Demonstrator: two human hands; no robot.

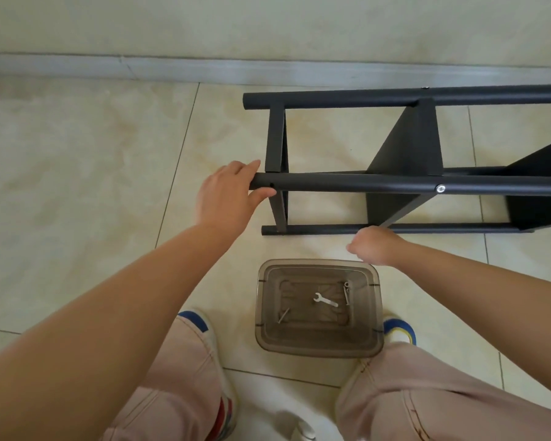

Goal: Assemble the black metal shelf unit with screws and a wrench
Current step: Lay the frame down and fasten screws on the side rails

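The black metal shelf unit (404,160) lies on its side on the tiled floor, running off the right edge. My left hand (228,195) grips the left end of its upper near tube, beside an open screw hole (271,185). A silver screw head (440,189) sits further right on that tube. My right hand (374,245) hovers with curled fingers between the lower tube and the brown clear plastic bin (264,332); I cannot tell whether it holds anything. In the bin lie a small silver wrench (325,299) and a few screws (347,292).
A wall and grey skirting board (172,70) run across the back, close behind the shelf. My knees and shoes (198,326) flank the bin at the bottom. Pale floor tiles stretch to the left of the shelf.
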